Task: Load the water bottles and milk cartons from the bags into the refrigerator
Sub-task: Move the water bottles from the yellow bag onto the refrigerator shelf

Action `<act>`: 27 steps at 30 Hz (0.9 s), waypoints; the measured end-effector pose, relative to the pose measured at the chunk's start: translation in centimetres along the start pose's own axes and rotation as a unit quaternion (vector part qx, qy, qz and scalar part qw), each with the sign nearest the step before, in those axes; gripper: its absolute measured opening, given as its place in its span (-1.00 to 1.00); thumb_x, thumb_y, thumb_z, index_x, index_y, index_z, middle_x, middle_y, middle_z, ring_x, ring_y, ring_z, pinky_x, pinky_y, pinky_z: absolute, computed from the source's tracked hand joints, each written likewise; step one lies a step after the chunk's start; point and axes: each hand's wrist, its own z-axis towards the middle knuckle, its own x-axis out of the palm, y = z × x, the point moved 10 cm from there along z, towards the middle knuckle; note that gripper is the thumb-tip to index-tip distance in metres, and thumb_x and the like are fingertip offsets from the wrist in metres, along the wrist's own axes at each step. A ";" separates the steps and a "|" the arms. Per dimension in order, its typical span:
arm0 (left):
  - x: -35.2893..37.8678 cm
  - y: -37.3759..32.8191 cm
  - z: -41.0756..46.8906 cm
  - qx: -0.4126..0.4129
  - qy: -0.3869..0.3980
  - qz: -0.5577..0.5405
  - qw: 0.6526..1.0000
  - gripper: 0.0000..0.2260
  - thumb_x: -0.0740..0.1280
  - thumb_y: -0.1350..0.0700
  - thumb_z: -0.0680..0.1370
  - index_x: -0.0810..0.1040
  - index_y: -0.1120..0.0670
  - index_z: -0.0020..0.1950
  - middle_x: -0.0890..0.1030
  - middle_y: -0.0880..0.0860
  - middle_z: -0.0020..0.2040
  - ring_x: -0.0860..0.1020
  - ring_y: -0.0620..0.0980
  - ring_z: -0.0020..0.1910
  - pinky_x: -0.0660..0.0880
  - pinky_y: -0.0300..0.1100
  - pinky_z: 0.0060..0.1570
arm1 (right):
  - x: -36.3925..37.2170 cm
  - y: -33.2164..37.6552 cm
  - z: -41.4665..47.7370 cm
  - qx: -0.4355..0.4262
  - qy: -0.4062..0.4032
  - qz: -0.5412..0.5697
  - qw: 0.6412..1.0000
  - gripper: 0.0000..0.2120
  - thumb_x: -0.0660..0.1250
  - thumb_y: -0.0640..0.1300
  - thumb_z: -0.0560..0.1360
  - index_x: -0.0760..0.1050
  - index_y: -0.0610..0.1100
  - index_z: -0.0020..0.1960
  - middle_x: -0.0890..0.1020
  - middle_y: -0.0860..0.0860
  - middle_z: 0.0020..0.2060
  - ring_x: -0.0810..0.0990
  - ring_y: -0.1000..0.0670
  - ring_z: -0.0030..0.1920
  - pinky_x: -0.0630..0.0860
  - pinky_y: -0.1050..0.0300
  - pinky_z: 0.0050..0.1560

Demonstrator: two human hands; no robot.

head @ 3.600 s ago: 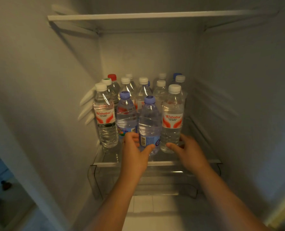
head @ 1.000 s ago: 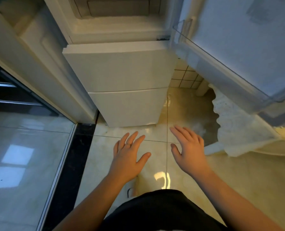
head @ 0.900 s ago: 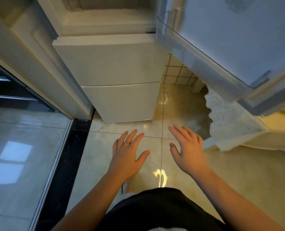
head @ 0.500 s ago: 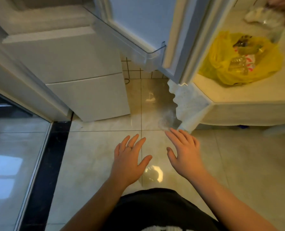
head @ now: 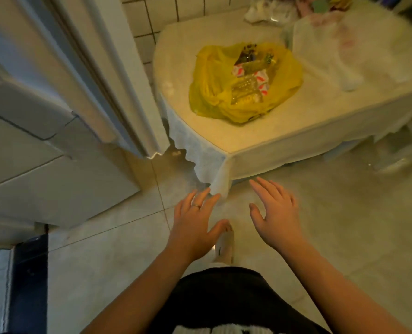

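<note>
A yellow plastic bag (head: 214, 90) lies open on a cloth-covered table (head: 260, 145), with water bottles (head: 247, 89) bearing red-and-white labels showing inside it. A white, partly see-through bag (head: 344, 51) lies on the table to its right. My left hand (head: 195, 225) and my right hand (head: 276, 213) hover over the floor below the table's near corner, fingers spread, holding nothing. The refrigerator's lower drawers (head: 43, 169) fill the left side, and its open door (head: 92, 68) stands between them and the table.
The open door's lower edge hangs close to the table's left corner. A white tiled wall (head: 166, 13) rises behind the table. Crumpled plastic and small items (head: 267, 10) lie at the table's far edge. My shoe (head: 224, 244) rests on the pale tiled floor.
I have left the refrigerator shelf full of bottles and turned right. The view swung from the fridge front to the table with the yellow bag. Both hands stayed open and empty.
</note>
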 end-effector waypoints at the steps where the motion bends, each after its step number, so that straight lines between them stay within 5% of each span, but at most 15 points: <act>1: 0.0 -0.9 1.9 0.010 0.004 -0.002 1.000 -0.43 0.09 -0.33 0.57 0.13 -0.19 0.55 0.08 -0.10 0.60 -0.04 0.00 0.57 -0.04 0.03 0.50 | -0.5 -1.1 1.2 0.007 -0.005 -0.003 1.000 -0.49 0.19 0.07 0.48 0.38 0.05 0.43 0.44 0.08 0.40 0.38 -0.06 0.40 0.34 -0.14 0.30; 12: -3.1 -7.6 18.3 0.077 -0.022 -0.029 0.996 -0.37 -0.04 -0.38 0.51 0.19 -0.18 0.54 0.13 -0.12 0.59 0.00 0.00 0.57 0.05 0.03 0.48 | -6.1 -9.0 15.6 0.033 -0.028 0.008 0.999 -0.48 0.27 0.00 0.52 0.33 0.05 0.48 0.39 0.06 0.45 0.33 -0.07 0.44 0.29 -0.13 0.34; 20: -4.2 -8.0 24.7 0.032 -0.050 -0.046 0.997 -0.40 0.02 -0.35 0.51 0.27 -0.15 0.51 0.25 -0.10 0.54 0.12 0.00 0.53 0.03 -0.15 0.42 | -6.3 -11.6 23.5 0.014 -0.025 0.044 0.999 -0.48 0.20 0.06 0.49 0.38 0.06 0.45 0.42 0.07 0.43 0.33 -0.06 0.44 0.26 -0.14 0.37; 27: -3.9 -7.8 30.9 -0.053 -0.090 -0.072 0.992 -0.42 0.11 -0.33 0.51 0.40 -0.07 0.44 0.37 -0.05 0.46 0.29 0.03 0.45 0.28 0.00 0.42 | -5.8 -15.1 31.7 -0.048 -0.001 0.059 0.997 -0.46 0.27 0.03 0.44 0.44 0.03 0.42 0.49 0.06 0.38 0.41 -0.08 0.37 0.33 -0.10 0.26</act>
